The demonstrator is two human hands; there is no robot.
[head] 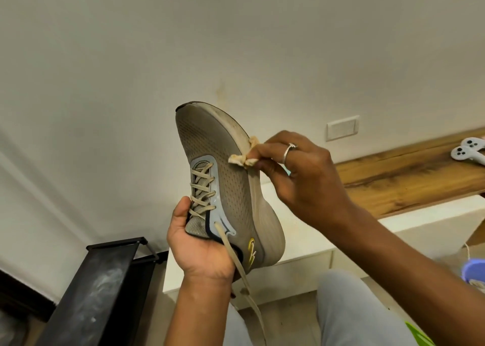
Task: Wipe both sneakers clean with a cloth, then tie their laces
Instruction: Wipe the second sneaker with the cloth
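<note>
A grey-brown mesh sneaker (225,167) is held up in front of the wall, toe pointing up, its pale sole facing right. My left hand (199,243) grips it from below at the tongue and collar. Its beige laces (202,185) are threaded but untied, and one loose end (244,275) hangs down past my wrist. My right hand (296,170) pinches a small crumpled beige cloth (242,157) and presses it against the sneaker's side at the edge of the sole. Only one sneaker is in view.
A wooden shelf (409,172) on a white unit runs along the right, with two white game controllers (468,149) on it. A black metal rack (102,285) stands at lower left. My knees in grey trousers (351,309) are below. A purple object (473,271) sits at the right edge.
</note>
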